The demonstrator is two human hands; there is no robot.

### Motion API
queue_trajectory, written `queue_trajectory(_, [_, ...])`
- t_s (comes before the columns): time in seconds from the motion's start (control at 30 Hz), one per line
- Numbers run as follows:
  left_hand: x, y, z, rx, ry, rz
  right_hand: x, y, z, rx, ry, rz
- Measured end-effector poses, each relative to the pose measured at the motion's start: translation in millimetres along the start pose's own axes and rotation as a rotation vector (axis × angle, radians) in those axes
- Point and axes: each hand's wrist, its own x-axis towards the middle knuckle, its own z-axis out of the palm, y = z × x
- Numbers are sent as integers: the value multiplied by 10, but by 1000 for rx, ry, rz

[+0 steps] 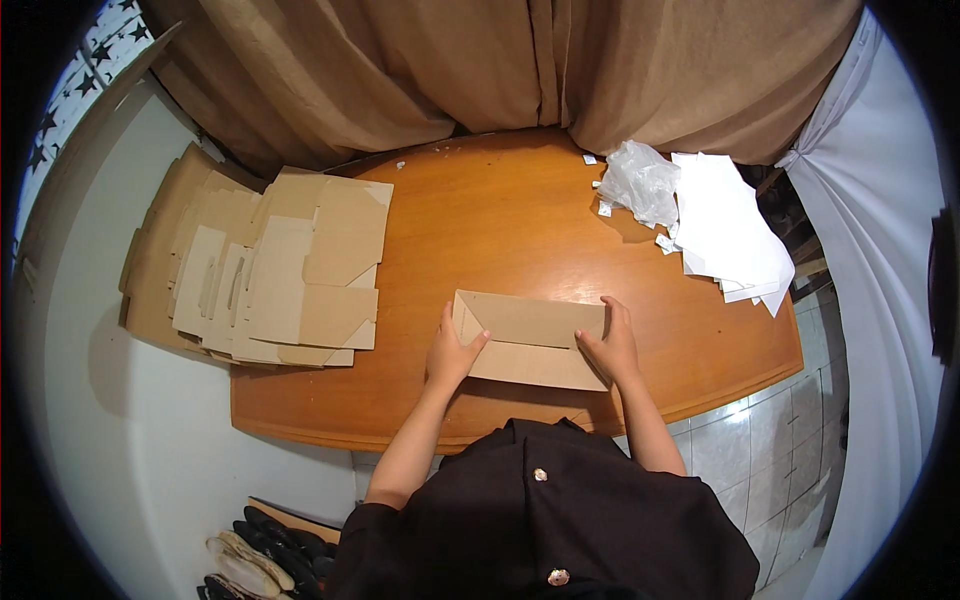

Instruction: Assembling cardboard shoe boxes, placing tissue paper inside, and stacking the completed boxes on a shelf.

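Observation:
Between my two hands is a brown cardboard box (535,365), long and low, at the near middle of the wooden table. Its near panel faces up toward me, and a fold line runs along its length. My left hand (455,345) grips the left end, thumb on the top and fingers along the outer side. At the right end my right hand (612,345) does the same, its thumb pressed on the upper face. Both hands hold the box level; its underside is hidden.
Flattened cardboard boxes (335,230) lie stacked on the table's left side. At the far right are a crumpled clear plastic bag (640,185), small paper scraps and white paper sheets (725,220). A brown curtain (400,70) hangs behind the table (480,220). Shoes (250,565) stand at lower left.

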Motion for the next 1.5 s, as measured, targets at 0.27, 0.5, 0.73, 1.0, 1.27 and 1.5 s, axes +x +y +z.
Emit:
queue_trajectory(0.27, [103,-144,-42,-169,-133,-84,-4,153,-58,268,-15,284])
queue_trajectory(0.5, [27,285,-94,162,-7,-23,-25,-8,-33,1,-86,243])
queue_trajectory(0.73, [-23,308,-83,259,5,-23,-72,-168,-81,-65,-62,270])
queue_trajectory(1.0, [39,-127,-105,-50,-110,77,-47,-66,-219,257,-236,320])
queue_trajectory(1.27, [4,64,-149,-305,-101,-36,-68,-145,-227,310,-30,147])
queue_trajectory(1.5, [-52,346,-6,-189,257,224,-21,-172,-50,198,213,-84])
